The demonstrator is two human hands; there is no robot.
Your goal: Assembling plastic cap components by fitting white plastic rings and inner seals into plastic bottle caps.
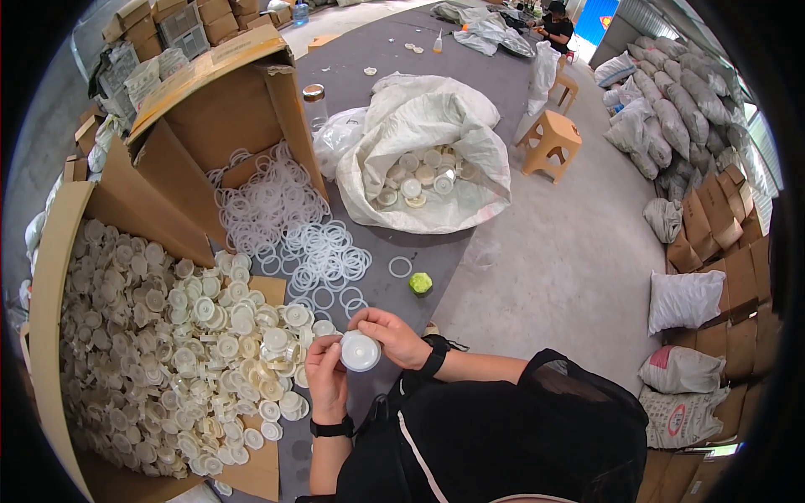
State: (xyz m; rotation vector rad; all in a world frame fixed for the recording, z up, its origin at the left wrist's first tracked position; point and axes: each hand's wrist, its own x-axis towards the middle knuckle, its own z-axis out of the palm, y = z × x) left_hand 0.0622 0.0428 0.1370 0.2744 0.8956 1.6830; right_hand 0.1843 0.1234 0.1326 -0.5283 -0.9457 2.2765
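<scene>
Between my two hands, near the table's front edge, is a round white plastic lid [360, 352] with a raised centre. My left hand [327, 377] pinches its left edge, and the fingers of my right hand [392, 337] close on its upper right rim. Whether a ring sits around the lid is too small to tell. Loose translucent rings [331, 256] lie just beyond my hands, some spilling from a tipped carton. To my left, a heap of similar cream and white lids [214, 335] pours out of another carton.
A white woven sack [373, 201] with lids inside stands open on the grey table [352, 71]. Near it are a clear jar [314, 105] and a yellow-green faceted object [420, 283]. Right of the table are an orange stool [551, 144], stacked sacks and cartons. A person [555, 29] sits far off.
</scene>
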